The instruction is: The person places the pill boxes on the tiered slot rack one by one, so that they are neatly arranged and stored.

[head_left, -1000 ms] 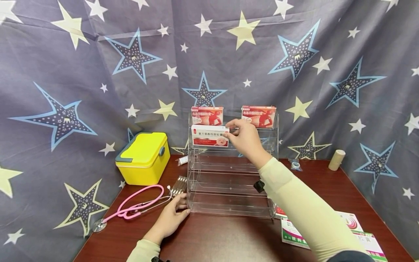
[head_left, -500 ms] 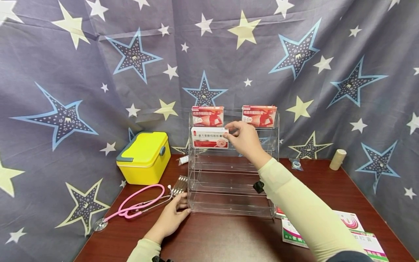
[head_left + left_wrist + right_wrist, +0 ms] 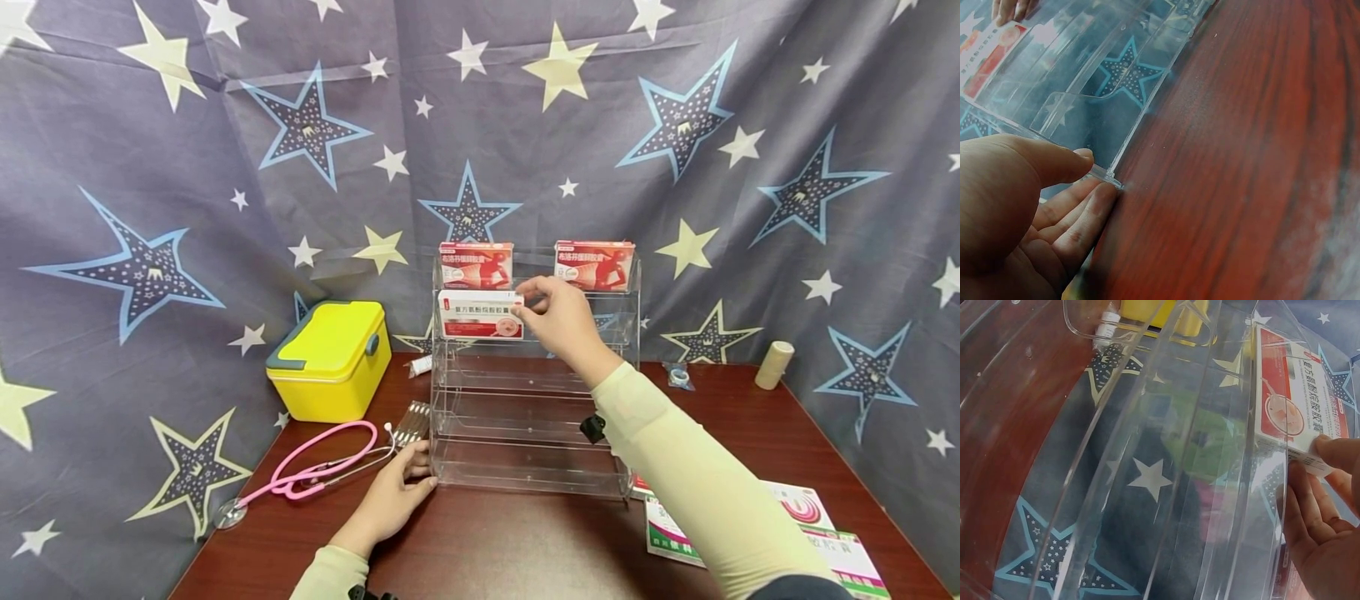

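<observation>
A clear acrylic tiered display rack (image 3: 525, 479) stands on the dark red wooden table. My left hand (image 3: 386, 500) holds its lower left corner; in the left wrist view the thumb (image 3: 1063, 162) lies on one side of the clear panel and the fingers on the other. A white-and-red medicine box (image 3: 480, 325) sits upright at the left of the second tier. My right hand (image 3: 558, 317) pinches the box's right end between thumb and fingers, as the right wrist view also shows. Two red medicine boxes stand on the top tier, one left (image 3: 476, 267) and one right (image 3: 594, 267).
Left of the rack are a yellow lidded case (image 3: 330, 362), a pink stethoscope (image 3: 281, 483) and a blister-like pack (image 3: 412, 425). More medicine boxes (image 3: 847, 558) lie at the right, partly under my right sleeve. A beige roll (image 3: 772, 367) and a small wrapped roll (image 3: 677, 377) stand behind.
The white-and-red box has come down slightly into the second tier with my right hand on it, then stayed there. My left hand has kept its place at the rack's corner.
</observation>
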Action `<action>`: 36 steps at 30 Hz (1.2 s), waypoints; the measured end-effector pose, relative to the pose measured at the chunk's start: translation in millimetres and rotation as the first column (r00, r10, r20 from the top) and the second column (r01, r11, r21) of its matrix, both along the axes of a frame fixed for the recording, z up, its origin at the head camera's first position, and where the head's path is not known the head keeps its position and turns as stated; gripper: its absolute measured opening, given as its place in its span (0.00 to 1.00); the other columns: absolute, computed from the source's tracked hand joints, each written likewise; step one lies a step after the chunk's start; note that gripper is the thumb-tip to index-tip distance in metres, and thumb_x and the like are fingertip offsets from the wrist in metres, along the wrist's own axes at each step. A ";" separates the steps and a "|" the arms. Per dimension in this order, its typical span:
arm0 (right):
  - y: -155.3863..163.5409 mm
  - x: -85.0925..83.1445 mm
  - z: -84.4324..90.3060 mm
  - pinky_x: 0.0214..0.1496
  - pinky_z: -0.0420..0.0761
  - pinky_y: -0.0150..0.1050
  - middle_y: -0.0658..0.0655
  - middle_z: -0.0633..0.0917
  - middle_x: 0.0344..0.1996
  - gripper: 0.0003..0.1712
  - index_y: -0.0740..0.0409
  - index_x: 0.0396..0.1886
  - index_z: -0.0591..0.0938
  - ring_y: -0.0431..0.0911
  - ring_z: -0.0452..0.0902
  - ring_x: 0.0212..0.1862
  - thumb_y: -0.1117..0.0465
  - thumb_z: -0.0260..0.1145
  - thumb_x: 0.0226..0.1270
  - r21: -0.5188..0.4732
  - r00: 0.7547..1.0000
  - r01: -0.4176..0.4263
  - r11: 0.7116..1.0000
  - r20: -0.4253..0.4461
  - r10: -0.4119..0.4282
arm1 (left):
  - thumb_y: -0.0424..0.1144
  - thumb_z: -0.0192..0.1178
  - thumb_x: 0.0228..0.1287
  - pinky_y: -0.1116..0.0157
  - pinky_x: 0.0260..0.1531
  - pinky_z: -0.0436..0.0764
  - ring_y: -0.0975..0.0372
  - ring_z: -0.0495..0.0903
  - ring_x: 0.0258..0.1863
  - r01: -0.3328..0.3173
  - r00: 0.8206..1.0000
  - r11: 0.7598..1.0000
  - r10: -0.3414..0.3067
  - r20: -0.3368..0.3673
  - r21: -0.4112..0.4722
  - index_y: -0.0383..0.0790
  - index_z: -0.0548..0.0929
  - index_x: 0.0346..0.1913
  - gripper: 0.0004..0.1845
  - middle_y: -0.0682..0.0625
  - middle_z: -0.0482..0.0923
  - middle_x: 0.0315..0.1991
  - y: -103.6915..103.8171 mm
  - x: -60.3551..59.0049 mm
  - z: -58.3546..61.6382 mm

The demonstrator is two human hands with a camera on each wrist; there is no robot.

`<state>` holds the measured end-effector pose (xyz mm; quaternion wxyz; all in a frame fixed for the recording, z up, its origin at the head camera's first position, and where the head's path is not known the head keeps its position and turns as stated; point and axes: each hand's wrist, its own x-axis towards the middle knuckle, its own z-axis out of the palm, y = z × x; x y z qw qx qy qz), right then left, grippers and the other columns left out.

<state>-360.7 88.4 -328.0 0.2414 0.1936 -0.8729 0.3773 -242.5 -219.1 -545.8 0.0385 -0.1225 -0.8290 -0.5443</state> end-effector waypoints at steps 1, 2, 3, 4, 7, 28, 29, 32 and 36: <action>0.2 0.1 0.1 0.39 0.84 0.45 0.53 0.86 0.43 0.14 0.48 0.51 0.88 0.42 0.83 0.37 0.53 0.77 0.68 -0.002 1.000 -0.003 1.000 0.001 0.003 | 0.26 0.69 0.67 0.67 0.47 0.84 0.50 0.85 0.52 0.000 1.000 1.000 0.000 -0.001 0.001 0.40 0.76 0.67 0.27 0.43 0.84 0.50 0.0 0.0 0.1; 0.3 0.3 0.2 0.39 0.84 0.45 0.53 0.86 0.43 0.15 0.48 0.51 0.88 0.43 0.83 0.37 0.53 0.77 0.68 -0.003 1.000 -0.004 1.000 0.003 0.004 | 0.26 0.69 0.67 0.67 0.47 0.84 0.50 0.85 0.53 0.000 1.000 1.000 0.000 -0.001 0.000 0.40 0.76 0.67 0.27 0.43 0.84 0.50 -0.1 0.0 0.1; 0.8 0.4 0.4 0.39 0.84 0.45 0.53 0.86 0.43 0.15 0.48 0.52 0.88 0.43 0.84 0.38 0.53 0.77 0.68 -0.007 1.000 -0.007 1.000 0.005 0.007 | 0.26 0.69 0.67 0.67 0.47 0.84 0.50 0.85 0.53 0.000 1.000 1.000 0.000 -0.001 0.001 0.40 0.76 0.67 0.27 0.43 0.84 0.50 -0.2 0.0 0.1; 1.5 0.7 0.7 0.39 0.84 0.45 0.54 0.86 0.44 0.15 0.48 0.52 0.88 0.43 0.84 0.38 0.54 0.77 0.68 -0.016 1.000 -0.009 1.000 0.007 0.009 | 0.26 0.69 0.67 0.67 0.47 0.84 0.50 0.85 0.53 0.000 1.000 1.000 0.000 0.000 0.001 0.40 0.76 0.67 0.27 0.43 0.84 0.50 -0.2 0.0 0.2; 7.0 3.6 2.2 0.40 0.85 0.47 0.55 0.87 0.46 0.18 0.51 0.55 0.87 0.44 0.85 0.39 0.55 0.77 0.68 -0.055 1.000 -0.017 0.998 0.017 0.018 | 0.26 0.69 0.67 0.67 0.47 0.84 0.50 0.85 0.52 0.000 1.000 1.000 0.000 -0.002 0.002 0.40 0.76 0.67 0.27 0.43 0.84 0.50 -0.1 -0.4 -0.1; 201.9 72.2 -72.0 0.33 0.75 0.30 0.57 0.88 0.37 0.15 0.57 0.48 0.87 0.42 0.78 0.35 0.53 0.76 0.69 -0.074 0.978 0.197 0.977 0.076 -0.192 | 0.28 0.70 0.67 0.65 0.49 0.84 0.51 0.85 0.53 -0.002 1.000 1.000 0.002 0.010 0.006 0.42 0.76 0.67 0.27 0.43 0.85 0.50 -3.0 -1.7 -1.9; 210.2 70.8 -81.2 0.34 0.76 0.31 0.58 0.87 0.39 0.16 0.57 0.50 0.87 0.43 0.78 0.37 0.53 0.76 0.70 -0.039 0.976 0.184 0.982 0.125 -0.178 | 0.28 0.70 0.67 0.65 0.49 0.84 0.51 0.85 0.53 -0.003 1.000 1.000 0.002 0.010 0.005 0.42 0.76 0.67 0.27 0.43 0.85 0.50 -2.9 -1.7 -1.7; 228.5 65.7 -108.4 0.40 0.80 0.36 0.62 0.87 0.45 0.20 0.60 0.53 0.85 0.48 0.80 0.42 0.53 0.77 0.69 0.033 0.957 0.122 0.992 0.262 -0.126 | 0.27 0.70 0.67 0.65 0.49 0.84 0.51 0.85 0.53 -0.004 1.000 1.000 0.004 0.009 0.005 0.41 0.76 0.67 0.27 0.43 0.85 0.50 -2.1 -1.6 -1.2; 241.7 64.2 -133.9 0.48 0.84 0.48 0.69 0.85 0.53 0.25 0.66 0.58 0.83 0.59 0.82 0.51 0.57 0.78 0.67 0.061 0.909 0.063 0.996 0.408 -0.082 | 0.26 0.69 0.67 0.64 0.50 0.84 0.50 0.84 0.53 -0.002 1.000 1.000 0.001 0.015 0.009 0.39 0.76 0.67 0.27 0.43 0.84 0.50 -0.4 -1.0 0.0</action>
